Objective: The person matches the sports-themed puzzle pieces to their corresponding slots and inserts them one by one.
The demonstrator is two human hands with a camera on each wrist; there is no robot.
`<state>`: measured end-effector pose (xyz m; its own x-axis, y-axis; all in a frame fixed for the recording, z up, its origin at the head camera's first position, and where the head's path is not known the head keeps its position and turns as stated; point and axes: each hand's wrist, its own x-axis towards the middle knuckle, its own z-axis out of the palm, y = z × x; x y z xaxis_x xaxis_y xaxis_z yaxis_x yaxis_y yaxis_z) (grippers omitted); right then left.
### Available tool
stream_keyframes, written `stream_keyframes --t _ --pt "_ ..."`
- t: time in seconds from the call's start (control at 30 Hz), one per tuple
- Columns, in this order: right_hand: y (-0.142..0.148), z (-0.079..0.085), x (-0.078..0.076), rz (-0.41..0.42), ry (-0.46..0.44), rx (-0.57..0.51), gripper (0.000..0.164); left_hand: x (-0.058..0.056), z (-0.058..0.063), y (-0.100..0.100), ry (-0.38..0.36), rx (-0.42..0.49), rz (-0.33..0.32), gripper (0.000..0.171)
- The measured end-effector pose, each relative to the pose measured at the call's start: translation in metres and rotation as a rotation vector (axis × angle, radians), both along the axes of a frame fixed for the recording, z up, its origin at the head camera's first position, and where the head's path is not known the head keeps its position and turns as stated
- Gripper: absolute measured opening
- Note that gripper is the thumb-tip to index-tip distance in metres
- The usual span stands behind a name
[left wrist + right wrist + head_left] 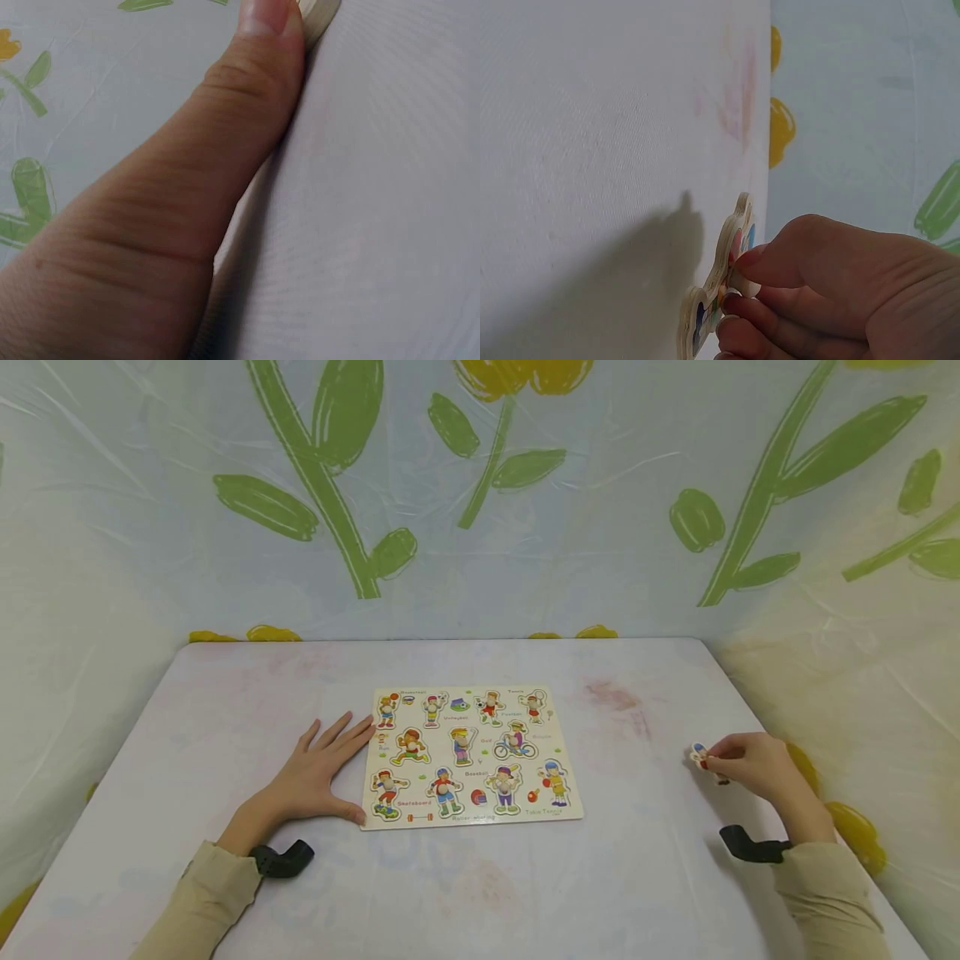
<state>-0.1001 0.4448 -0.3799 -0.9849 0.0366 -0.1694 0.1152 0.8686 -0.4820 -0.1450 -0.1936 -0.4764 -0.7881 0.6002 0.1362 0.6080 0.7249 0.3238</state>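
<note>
A wooden puzzle board (442, 781) with several printed sports figures, many with a round knob, lies flat on the table. My left hand (326, 772) rests beside it with fingers spread, fingertips and thumb (262, 45) at its left edge. Off to the right, my right hand (757, 767) pinches a wooden puzzle piece (699, 750) between thumb and fingers. In the right wrist view this puzzle piece (724, 262) stands on edge, its painted side towards the hand and a pale knob under the fingertips. Its lower end runs out of that view.
The white-covered table (637, 877) has a reddish stain (611, 695) right of the board. A flower-printed sheet (585, 543) hangs behind and along both sides. Each wrist wears a black curved mount (750, 845).
</note>
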Motion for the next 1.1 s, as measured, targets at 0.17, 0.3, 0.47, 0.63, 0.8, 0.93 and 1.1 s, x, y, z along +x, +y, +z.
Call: stream_keyframes --t 0.17,0.3,0.47,0.63,0.8,0.93,1.1 --pt "-0.01 0.001 -0.004 0.02 0.014 0.013 0.023 0.0 0.0 0.0 0.009 0.001 -0.003 0.132" --pt "-0.02 0.002 -0.007 0.039 0.038 0.028 0.021 0.0 0.001 0.001 0.023 0.013 -0.006 0.132" --pt "-0.034 0.004 -0.01 0.04 0.035 -0.016 0.021 0.0 0.002 0.002 -0.004 0.003 0.0 0.132" --pt "-0.049 0.007 -0.012 0.061 0.063 -0.016 0.02 0.0 0.002 0.002 -0.012 -0.002 0.004 0.132" --pt "-0.064 0.01 -0.015 0.085 0.106 0.009 0.014 0.0 0.001 0.002 -0.004 0.008 -0.001 0.132" --pt "-0.078 0.012 -0.017 0.102 0.132 -0.001 0.013 0.0 0.0 0.002 -0.013 0.006 0.003 0.132" --pt "-0.095 0.013 -0.018 0.124 0.144 -0.013 0.013 0.0 0.0 0.002 -0.025 0.0 0.006 0.133"
